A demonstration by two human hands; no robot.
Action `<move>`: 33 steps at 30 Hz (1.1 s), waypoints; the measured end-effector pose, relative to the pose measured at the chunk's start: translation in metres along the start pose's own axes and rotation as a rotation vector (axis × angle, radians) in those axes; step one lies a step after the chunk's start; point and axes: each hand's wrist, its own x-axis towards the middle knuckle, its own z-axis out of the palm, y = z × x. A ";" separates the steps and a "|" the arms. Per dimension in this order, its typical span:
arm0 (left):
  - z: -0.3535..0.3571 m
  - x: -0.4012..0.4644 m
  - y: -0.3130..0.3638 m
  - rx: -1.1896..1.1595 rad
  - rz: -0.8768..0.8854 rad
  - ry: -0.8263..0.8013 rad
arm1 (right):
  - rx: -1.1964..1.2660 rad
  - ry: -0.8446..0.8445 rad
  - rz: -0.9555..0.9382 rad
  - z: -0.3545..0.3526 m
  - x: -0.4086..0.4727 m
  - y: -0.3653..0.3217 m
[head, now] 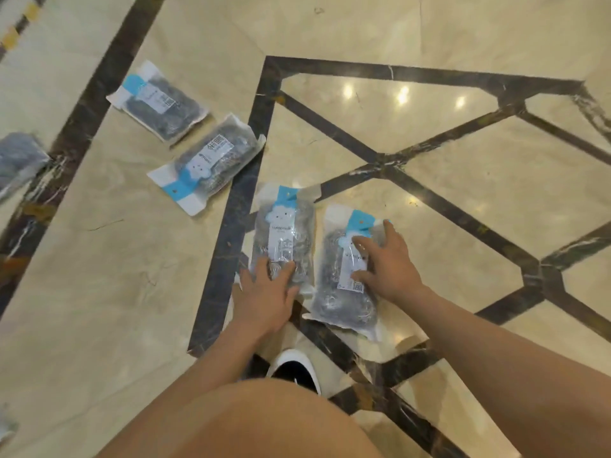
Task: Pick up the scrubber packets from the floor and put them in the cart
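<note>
While both hands' fingers (pixel 363 242) press crinkly plastic packets (pixel 284 233), glossy marble floor (pixel 132 292) gleams

Views: one only, worn on the person's head.
Facing: forward and steeply down at the marble floor (pixel 429 133).
Nearness: close; a bare knee (pixel 251 421) fills the lower edge, both forearms reach in from below.
Lens: wide-angle, the floor's dark inlay lines spread outward.
Sharpness: left edge blurred.
Shared part: none, no second view.
</note>
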 end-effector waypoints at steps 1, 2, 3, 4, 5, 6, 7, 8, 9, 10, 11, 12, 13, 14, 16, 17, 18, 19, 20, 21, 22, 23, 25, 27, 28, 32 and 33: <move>0.004 -0.007 0.003 -0.028 -0.017 -0.001 | 0.009 0.058 0.049 0.000 0.001 0.000; 0.005 -0.010 0.005 -0.081 -0.032 0.025 | 0.054 0.107 0.137 0.003 0.000 -0.003; 0.005 -0.009 0.006 -0.167 -0.058 0.071 | 0.151 0.137 0.257 0.007 0.000 -0.007; 0.005 -0.006 0.005 -0.295 -0.110 0.126 | 0.260 0.120 0.392 0.014 0.000 -0.011; 0.003 -0.001 0.004 -0.457 -0.199 0.165 | 0.361 0.087 0.494 0.022 0.000 -0.015; 0.000 0.006 0.003 -0.605 -0.313 0.166 | 0.407 0.042 0.544 0.030 0.000 -0.019; -0.004 0.013 0.002 -0.733 -0.429 0.135 | 0.438 0.017 0.552 0.038 0.001 -0.021; -0.006 0.019 -0.001 -0.838 -0.504 0.101 | 0.473 0.006 0.555 0.045 0.002 -0.021; -0.010 0.025 -0.002 -0.917 -0.533 0.072 | 0.523 0.005 0.556 0.049 0.004 -0.019; -0.012 0.028 -0.004 -0.984 -0.535 0.050 | 0.582 0.015 0.559 0.049 0.005 -0.017; -0.014 0.029 -0.005 -1.025 -0.539 0.035 | 0.632 0.026 0.564 0.046 0.004 -0.017; -0.018 0.026 -0.005 -1.030 -0.534 0.032 | 0.662 0.022 0.562 0.037 -0.001 -0.019; -0.024 0.021 -0.003 -1.020 -0.532 0.032 | 0.664 0.019 0.550 0.027 -0.006 -0.022; -0.027 0.016 -0.002 -1.018 -0.527 0.037 | 0.653 0.018 0.528 0.017 -0.012 -0.024; -0.043 0.000 -0.001 -1.047 -0.521 0.051 | 0.661 0.033 0.507 -0.005 -0.029 -0.028; -0.053 -0.011 0.001 -1.051 -0.531 0.045 | 0.684 0.055 0.502 -0.016 -0.039 -0.031; -0.064 -0.023 0.001 -1.047 -0.544 0.020 | 0.720 0.070 0.507 -0.031 -0.052 -0.036; -0.077 -0.038 0.002 -1.063 -0.554 -0.022 | 0.768 0.080 0.516 -0.045 -0.064 -0.040; -0.092 -0.053 0.002 -1.094 -0.561 -0.062 | 0.817 0.083 0.524 -0.060 -0.078 -0.045; -0.108 -0.070 0.003 -1.121 -0.559 -0.104 | 0.862 0.080 0.521 -0.076 -0.092 -0.051; -0.125 -0.087 0.004 -1.147 -0.551 -0.141 | 0.892 0.062 0.510 -0.095 -0.107 -0.057; -0.143 -0.106 0.007 -1.178 -0.532 -0.171 | 0.909 0.044 0.488 -0.115 -0.124 -0.064; -0.185 -0.148 0.016 -1.237 -0.485 -0.238 | 0.909 -0.006 0.425 -0.158 -0.161 -0.080; -0.232 -0.196 0.025 -1.263 -0.435 -0.301 | 0.906 -0.038 0.361 -0.205 -0.203 -0.098; -0.257 -0.221 0.029 -1.283 -0.404 -0.325 | 0.921 -0.052 0.347 -0.232 -0.227 -0.108; -0.370 -0.332 0.047 -1.365 -0.273 -0.361 | 0.948 -0.066 0.261 -0.343 -0.325 -0.153; -0.395 -0.359 0.051 -1.366 -0.247 -0.347 | 0.944 -0.053 0.234 -0.370 -0.348 -0.166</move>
